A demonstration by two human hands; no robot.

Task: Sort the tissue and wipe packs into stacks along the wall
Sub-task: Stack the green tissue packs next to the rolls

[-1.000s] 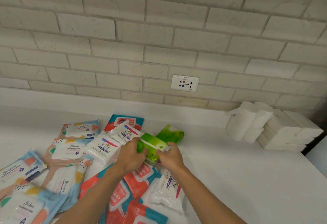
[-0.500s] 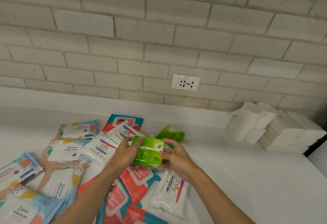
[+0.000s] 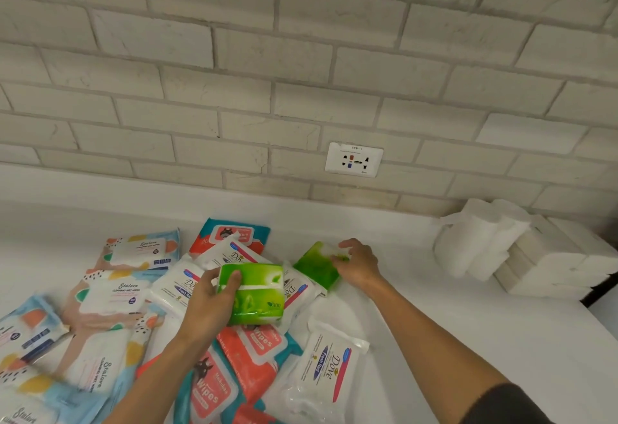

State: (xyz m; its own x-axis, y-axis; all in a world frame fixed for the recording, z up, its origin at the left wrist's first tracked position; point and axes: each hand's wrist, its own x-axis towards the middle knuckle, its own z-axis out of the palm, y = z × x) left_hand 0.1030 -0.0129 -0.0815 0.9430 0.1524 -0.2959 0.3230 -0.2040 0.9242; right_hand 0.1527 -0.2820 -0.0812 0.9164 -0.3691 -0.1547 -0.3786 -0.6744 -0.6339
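My left hand (image 3: 210, 306) grips a green tissue pack (image 3: 257, 293) just above the pile of packs. A second green tissue pack (image 3: 316, 268) lies on the white counter (image 3: 468, 340) to its right, and my right hand (image 3: 359, 264) holds its far end with curled fingers. Below and around them lie white Dove wipe packs (image 3: 326, 368), red and teal wipe packs (image 3: 230, 236), and pastel Stalove wipe packs (image 3: 110, 300) in a loose heap.
A white brick wall (image 3: 301, 72) with a socket (image 3: 353, 159) runs behind the counter. At the right, white tissue rolls (image 3: 475, 243) lean beside a stack of white tissue packs (image 3: 555, 266). A dark gap (image 3: 598, 293) marks the counter's right edge.
Both hands held one green pack a second ago. My right hand has let go and reached right to the second green pack, while my left hand keeps the first.
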